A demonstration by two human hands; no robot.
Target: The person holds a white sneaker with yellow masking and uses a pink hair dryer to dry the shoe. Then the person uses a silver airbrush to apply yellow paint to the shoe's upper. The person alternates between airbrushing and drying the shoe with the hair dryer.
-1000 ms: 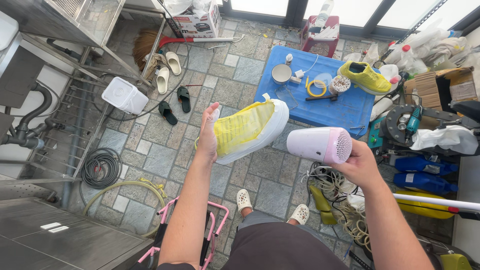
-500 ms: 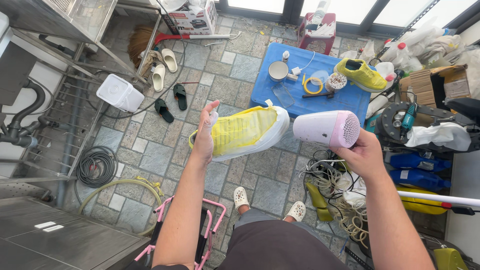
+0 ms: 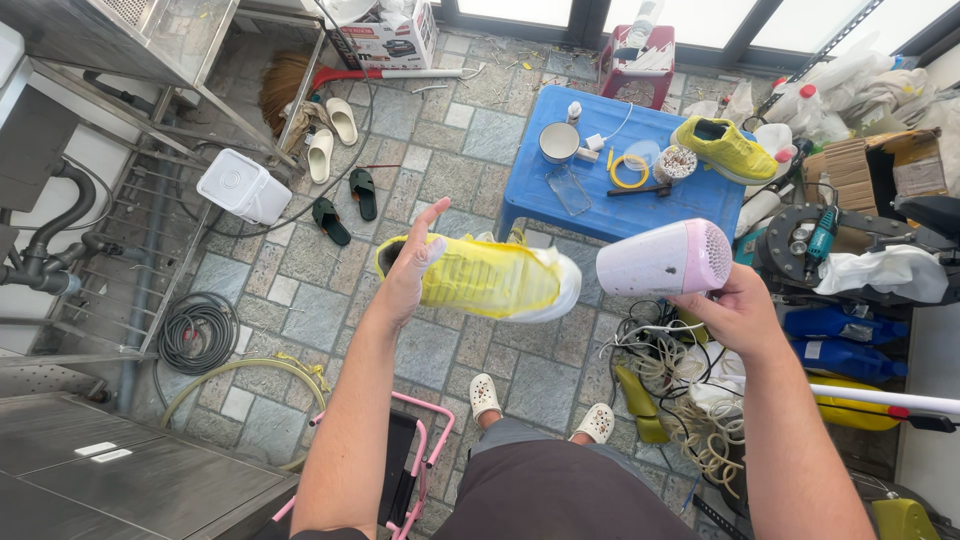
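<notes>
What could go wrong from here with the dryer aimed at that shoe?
The hair dryer in the right hand points closely at the yellow shoe, so one spot may overheat. The left hand holds the shoe only at its heel end; it might slip. Tangled cords lie near the feet and could snag.

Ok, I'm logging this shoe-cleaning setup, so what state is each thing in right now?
Yellow sneaker: held up sideways by the left hand, off the floor.
Pink hair dryer: gripped in the right hand, nozzle toward the sneaker.
Second yellow sneaker: upright on the blue table.
Mug: upright on the table.
</notes>
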